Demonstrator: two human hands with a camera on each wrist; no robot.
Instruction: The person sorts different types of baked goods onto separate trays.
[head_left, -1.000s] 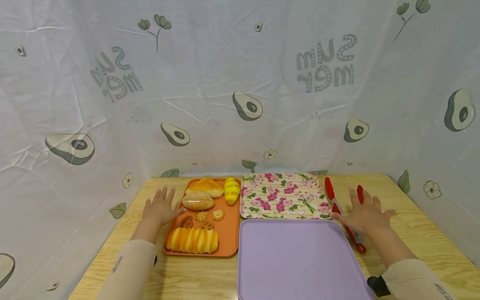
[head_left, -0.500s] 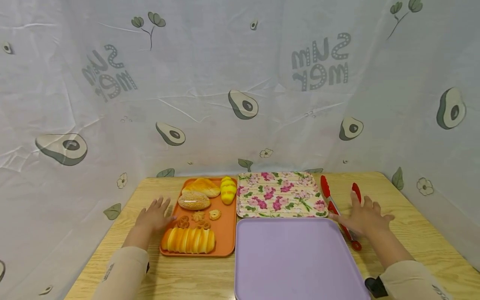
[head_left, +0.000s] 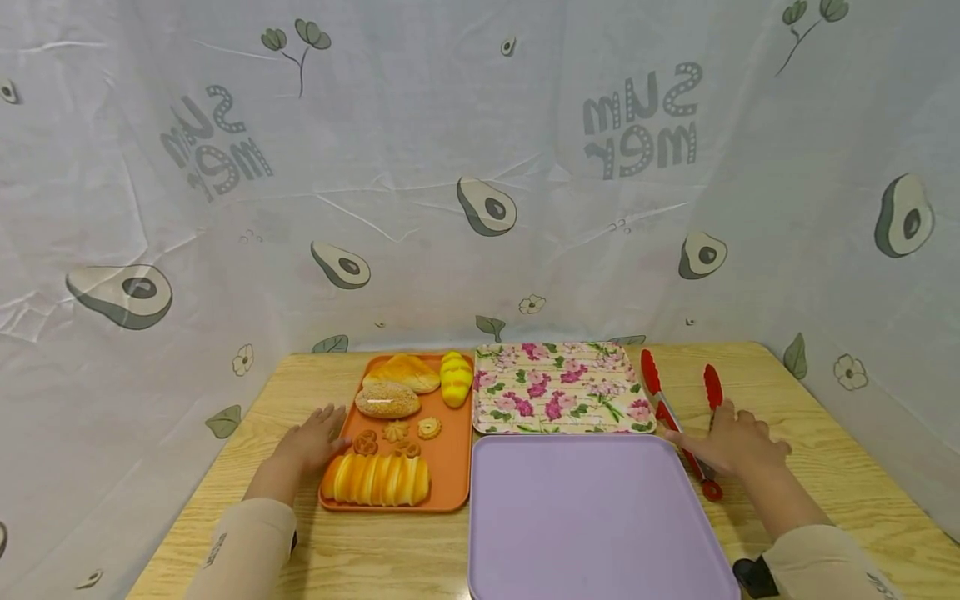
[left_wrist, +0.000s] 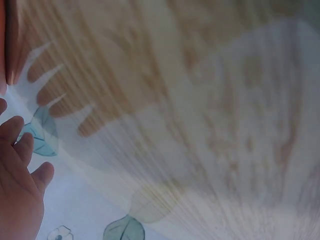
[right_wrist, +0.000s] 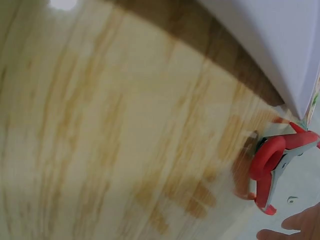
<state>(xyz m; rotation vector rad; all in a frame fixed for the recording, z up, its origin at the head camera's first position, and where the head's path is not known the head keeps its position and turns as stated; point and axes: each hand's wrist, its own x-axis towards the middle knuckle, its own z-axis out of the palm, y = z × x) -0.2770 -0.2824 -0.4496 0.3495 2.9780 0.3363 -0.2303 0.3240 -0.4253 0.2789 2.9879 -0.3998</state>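
Note:
In the head view my left hand (head_left: 311, 440) lies with fingers spread at the left edge of an orange tray (head_left: 453, 467). The tray carries a long ridged bread loaf (head_left: 378, 481), a sesame bun (head_left: 387, 401), a golden bread (head_left: 405, 372), a yellow roll (head_left: 456, 379) and several small cookies and pretzels. My right hand (head_left: 742, 450), fingers spread, is over a pair of red-tipped tongs (head_left: 650, 372) and covers part of one arm. The right wrist view shows the tongs' red ring end (right_wrist: 269, 157) close to that hand. Neither hand grips anything.
A lilac tray (head_left: 592, 508) lies front and centre, bare. Behind it a flowered tray (head_left: 562, 392) lies flat next to the orange one. The wooden table (head_left: 390, 558) meets a printed cloth (head_left: 420, 167) hung behind and on both sides.
Both hands have come down a little toward the table, and the right fingers have drawn below the tongs' right tip. The head view has shifted slightly. The trays and breads stay put.

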